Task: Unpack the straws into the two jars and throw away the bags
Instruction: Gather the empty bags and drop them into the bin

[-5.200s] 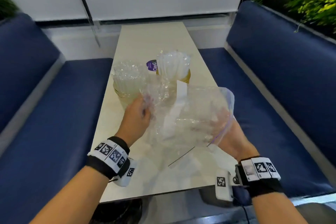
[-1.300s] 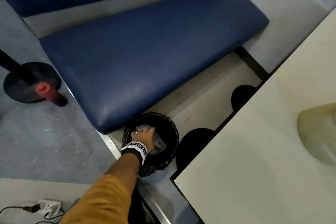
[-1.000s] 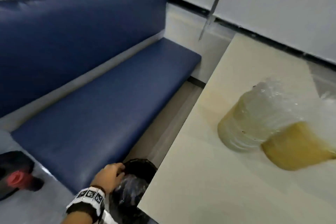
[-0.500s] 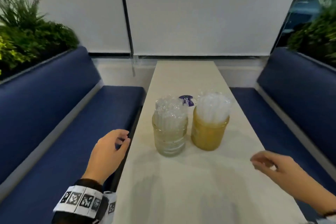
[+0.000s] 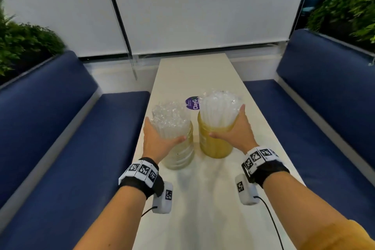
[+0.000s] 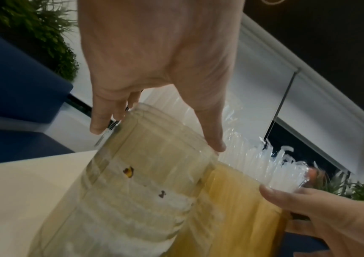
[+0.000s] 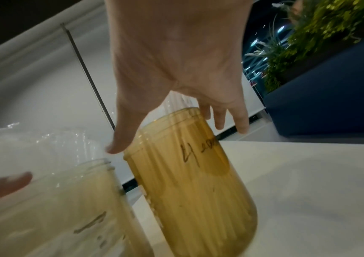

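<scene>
Two jars stand side by side on the pale table [image 5: 203, 209]. The clear jar [image 5: 179, 152] on the left holds clear wrapped straws [image 5: 170, 117]. Beside it, the amber jar [image 5: 215, 145] holds white straws [image 5: 220, 107]. My left hand [image 5: 165, 130] spans the clear jar's mouth, thumb on the near rim and straight fingers along the far left side. My right hand [image 5: 226, 120] spans the amber jar likewise, fingers straight up the straws. The left wrist view shows the left hand [image 6: 158, 138] over the clear jar [image 6: 132, 191]. The right wrist view shows the right hand [image 7: 177, 139] over the amber jar [image 7: 190, 191]. No bag is in view.
A round purple label [image 5: 191, 103] lies on the table just behind the jars. Blue padded benches run along the left [image 5: 60, 148] and the right [image 5: 324, 128]. Plants stand behind both benches, and white blinds close off the far end.
The left hand left the bags in a black bin on the floor by the left bench. The view swung back to the table. Both empty hands have moved in onto the jars.
</scene>
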